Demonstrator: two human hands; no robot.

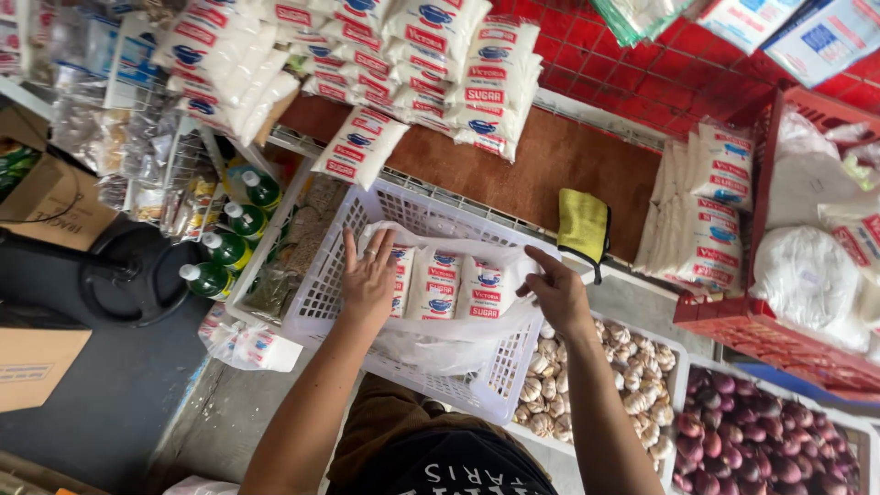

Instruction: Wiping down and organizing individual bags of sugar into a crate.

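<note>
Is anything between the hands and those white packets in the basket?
Yes. A clear plastic bag wraps the white packets inside the white basket. The left hand rests on the bag over the packets; the right hand pinches the bag's edge. Nothing else intervenes.

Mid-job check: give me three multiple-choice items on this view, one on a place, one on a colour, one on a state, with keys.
1. Where does the white basket sit?
A. left of the garlic tray
B. on the red crate
C. under the onions

2. What colour is the cloth on the brown board?
A. blue
B. yellow
C. black

3. What is the left hand doing?
A. lifting a bottle
B. hanging free
C. resting on the clear plastic bag

Key: 1 A, the garlic lies to its right; 2 B, it shows yellow; 3 C, the palm lies flat on the bag while the right hand pinches its edge.
</note>
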